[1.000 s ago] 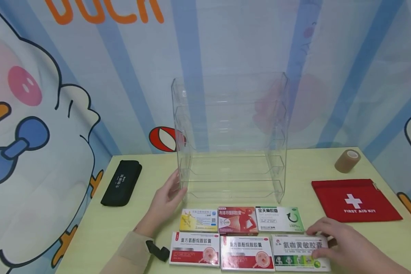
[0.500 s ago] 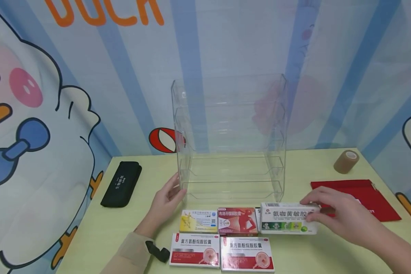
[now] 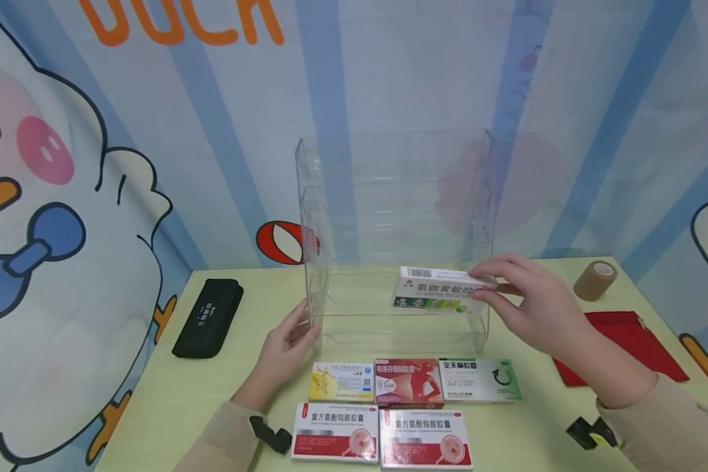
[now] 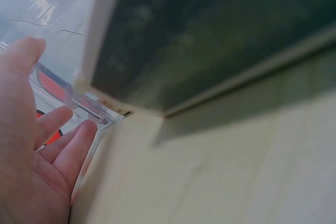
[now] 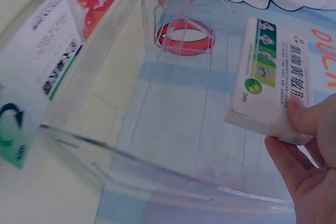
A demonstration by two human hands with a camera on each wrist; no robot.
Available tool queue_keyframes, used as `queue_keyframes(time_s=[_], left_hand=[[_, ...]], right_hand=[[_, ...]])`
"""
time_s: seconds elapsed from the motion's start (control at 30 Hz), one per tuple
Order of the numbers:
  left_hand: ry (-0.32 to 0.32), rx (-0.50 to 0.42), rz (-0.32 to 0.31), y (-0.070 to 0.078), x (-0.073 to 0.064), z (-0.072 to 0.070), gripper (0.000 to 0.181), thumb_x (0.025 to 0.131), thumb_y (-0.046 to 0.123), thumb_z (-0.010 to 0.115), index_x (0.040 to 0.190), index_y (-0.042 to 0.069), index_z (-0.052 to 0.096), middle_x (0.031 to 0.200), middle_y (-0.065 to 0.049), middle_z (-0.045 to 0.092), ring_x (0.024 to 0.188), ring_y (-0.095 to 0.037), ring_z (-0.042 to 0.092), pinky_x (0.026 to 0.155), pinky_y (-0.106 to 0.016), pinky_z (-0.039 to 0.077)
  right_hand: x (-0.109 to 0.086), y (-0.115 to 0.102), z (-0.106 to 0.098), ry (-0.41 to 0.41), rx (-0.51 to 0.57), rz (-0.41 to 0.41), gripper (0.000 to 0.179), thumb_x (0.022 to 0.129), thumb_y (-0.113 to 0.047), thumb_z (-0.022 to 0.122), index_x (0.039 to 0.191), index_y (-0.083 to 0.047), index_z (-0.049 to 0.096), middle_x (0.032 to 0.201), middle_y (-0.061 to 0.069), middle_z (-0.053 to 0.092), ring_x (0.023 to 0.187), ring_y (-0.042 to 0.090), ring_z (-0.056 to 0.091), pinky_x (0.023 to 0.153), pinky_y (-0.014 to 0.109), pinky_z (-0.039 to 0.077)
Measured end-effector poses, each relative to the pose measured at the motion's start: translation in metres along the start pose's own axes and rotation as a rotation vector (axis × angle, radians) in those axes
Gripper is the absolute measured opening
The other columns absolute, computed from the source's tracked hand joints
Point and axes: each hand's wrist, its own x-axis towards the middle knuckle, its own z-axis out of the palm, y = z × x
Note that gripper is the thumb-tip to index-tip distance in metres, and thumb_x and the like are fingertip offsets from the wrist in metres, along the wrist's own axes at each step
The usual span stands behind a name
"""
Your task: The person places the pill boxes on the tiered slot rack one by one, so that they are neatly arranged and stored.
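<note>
In the head view, my right hand (image 3: 533, 298) pinches the right end of a white medicine box (image 3: 433, 290) with a green strip. The box is raised and tilted in front of the lower tiers of a clear acrylic rack (image 3: 398, 314). From the right wrist view, thumb and fingers grip the medicine box (image 5: 273, 72) at one end, apart from the rack's wall. My left hand (image 3: 286, 344) holds the rack's lower left side edge. In the left wrist view, that side panel (image 4: 65, 90) lies between the thumb and the fingers of the left hand (image 4: 37, 129).
Before the rack lie a yellow box (image 3: 342, 381), a red box (image 3: 409, 381), a green-white box (image 3: 480, 380) and two red-white boxes (image 3: 335, 432). A black case (image 3: 208, 318) lies left; a red pouch (image 3: 631, 341) and tan bandage roll (image 3: 594, 280) are right.
My right hand has lifted the white medicine box from the front row and carried it up and leftward to the rack, tilting it. The left hand has stayed at the rack's side.
</note>
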Motion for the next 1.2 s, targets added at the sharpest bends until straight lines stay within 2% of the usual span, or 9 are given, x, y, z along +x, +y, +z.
queue_keyframes(time_s=[0.1,0.27,0.4,0.5,0.6,0.9,1.2], left_hand=[[0.004,0.0,-0.008,-0.001,-0.002,0.0,0.067,0.109,0.028,0.072,0.17,0.033,0.044,0.164,-0.014,0.06,0.145,-0.038,0.065,0.119,-0.043,0.056],[0.01,0.023,-0.025,-0.002,-0.003,0.0,0.067,0.109,0.031,0.072,0.17,0.034,0.043,0.164,-0.012,0.06,0.145,-0.036,0.065,0.119,-0.042,0.057],[0.009,0.038,-0.033,-0.001,-0.003,0.0,0.067,0.109,0.032,0.071,0.17,0.033,0.043,0.164,-0.011,0.06,0.146,-0.034,0.065,0.118,-0.04,0.057],[0.01,0.041,-0.038,0.0,-0.002,0.001,0.067,0.109,0.032,0.071,0.17,0.034,0.043,0.165,-0.01,0.059,0.147,-0.034,0.064,0.119,-0.039,0.056],[0.009,0.043,-0.036,0.0,-0.002,0.001,0.067,0.109,0.032,0.071,0.17,0.033,0.043,0.165,-0.01,0.059,0.147,-0.034,0.064,0.119,-0.042,0.056],[0.009,0.034,-0.03,0.0,0.0,0.0,0.067,0.109,0.032,0.072,0.17,0.034,0.044,0.165,-0.011,0.059,0.146,-0.036,0.064,0.12,-0.048,0.055],[0.008,0.04,-0.012,0.0,0.0,0.0,0.066,0.109,0.03,0.071,0.17,0.032,0.044,0.166,-0.008,0.059,0.146,-0.034,0.065,0.119,-0.04,0.056]], right_hand=[[0.018,-0.006,0.007,0.035,0.008,-0.037,0.042,0.084,0.002,0.092,0.122,-0.011,0.08,0.119,0.004,0.076,0.101,0.018,0.077,0.096,-0.001,0.049],[0.049,-0.011,0.015,0.093,0.033,-0.11,0.035,0.09,0.003,0.088,0.122,-0.007,0.08,0.119,0.008,0.075,0.102,0.021,0.077,0.099,-0.001,0.05],[0.071,-0.014,0.018,0.132,0.003,-0.151,0.031,0.092,0.001,0.086,0.122,-0.006,0.08,0.119,0.01,0.075,0.101,0.022,0.076,0.097,0.015,0.061],[0.087,-0.016,0.019,0.156,-0.003,-0.162,0.029,0.094,0.0,0.085,0.122,-0.004,0.08,0.119,0.011,0.074,0.102,0.024,0.076,0.095,0.03,0.065],[0.102,-0.02,0.019,0.184,0.002,-0.167,0.027,0.096,-0.001,0.083,0.123,-0.002,0.079,0.121,0.014,0.073,0.105,0.026,0.076,0.097,0.034,0.066],[0.142,-0.026,0.022,0.262,0.036,-0.117,0.023,0.102,-0.007,0.078,0.124,0.001,0.078,0.122,0.018,0.072,0.111,0.031,0.075,0.101,0.036,0.067],[0.182,-0.029,0.028,0.312,0.05,-0.037,0.022,0.106,-0.009,0.074,0.125,0.0,0.076,0.125,0.018,0.071,0.118,0.031,0.073,0.107,0.036,0.065]])
